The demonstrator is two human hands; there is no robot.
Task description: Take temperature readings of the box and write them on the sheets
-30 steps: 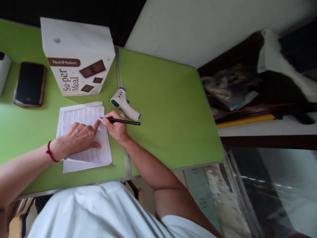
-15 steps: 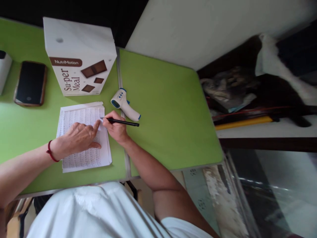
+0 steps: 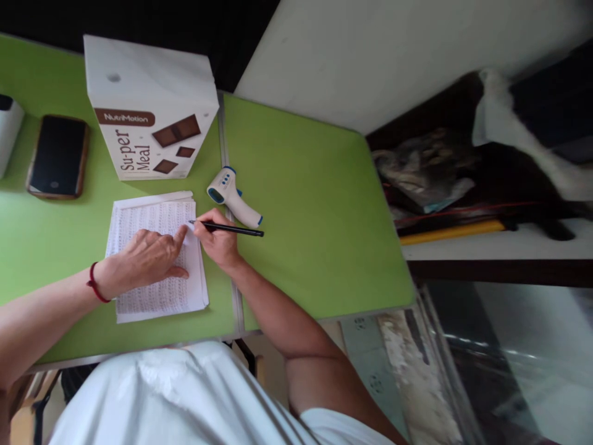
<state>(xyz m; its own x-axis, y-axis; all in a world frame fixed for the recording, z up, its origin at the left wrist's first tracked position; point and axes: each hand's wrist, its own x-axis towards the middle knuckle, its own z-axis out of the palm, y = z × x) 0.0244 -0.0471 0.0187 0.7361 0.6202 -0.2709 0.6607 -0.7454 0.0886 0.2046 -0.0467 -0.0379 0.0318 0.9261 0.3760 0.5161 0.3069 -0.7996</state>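
A small stack of paper sheets point(image 3: 152, 303), its top sheet covered in dense rows of writing, lies on the green table. Across it rests my left hand point(image 3: 155, 253), open, with the index finger stretched toward the upper right part of the page and the thumb apart. A red cord bracelet point(image 3: 96, 284) circles that wrist. My right hand point(image 3: 217, 241) is closed round a black pen point(image 3: 236, 229), whose tip points at the page close to my left index fingertip. Whether the tip touches the paper I cannot tell. Just beyond the right hand lies a white and blue infrared thermometer point(image 3: 234, 196).
A white NutriMotion box point(image 3: 148, 123) stands behind the papers. To its left are a dark phone point(image 3: 58, 156) and a white object point(image 3: 8, 133) cut by the frame. The green table point(image 3: 315, 216) has a metal seam. At right, a shelf point(image 3: 463, 250) holds cloth and a yellow rod.
The pen's rear end has swung slightly right and down in my right hand. My left hand stays in place on the page.
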